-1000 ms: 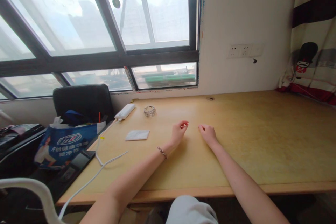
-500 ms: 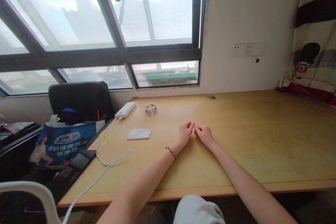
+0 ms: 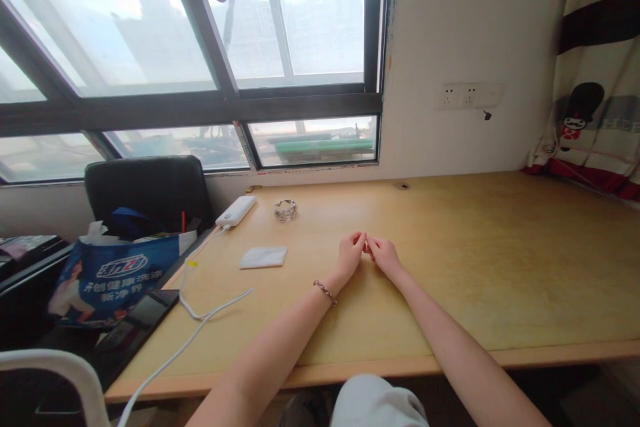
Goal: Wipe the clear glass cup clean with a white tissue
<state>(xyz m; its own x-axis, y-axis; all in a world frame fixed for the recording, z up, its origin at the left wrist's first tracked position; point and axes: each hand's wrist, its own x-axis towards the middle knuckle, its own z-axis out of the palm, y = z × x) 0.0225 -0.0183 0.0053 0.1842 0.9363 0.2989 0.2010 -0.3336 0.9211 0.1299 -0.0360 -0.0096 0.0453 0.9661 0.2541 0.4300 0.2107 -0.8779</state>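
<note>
Pale yellow-brown, the tabletop spreads beneath both forearms, and the folded white pad on it serves as the landmark. Well to the right of that pad, the left hand and the right hand come together, fingers curled inward, thumbs and fingertips meeting or almost meeting at the middle. How tightly each pinch is closed cannot be told at this size, nor whether something small or thin sits between the fingertips; if it does, the fingers hide most of it. Should there be such a piece, the likeliest trouble is a slip: with so little skin on it, an uneven pull from either side could send it onto the wood, where it would be hard to spot. A second risk comes from the white cable, whose loose end lies just nearer the person than the pad, close to the left forearm. A sweep of that arm leftward could catch it, and the braided bracelet might snag it too. If that strand joins the white power bank, beyond and left of the pad by the table's side edge, a tug could drag the bank off. Straight beyond the pad, the silvery wire coil seems safer, being well apart from both hands.
</note>
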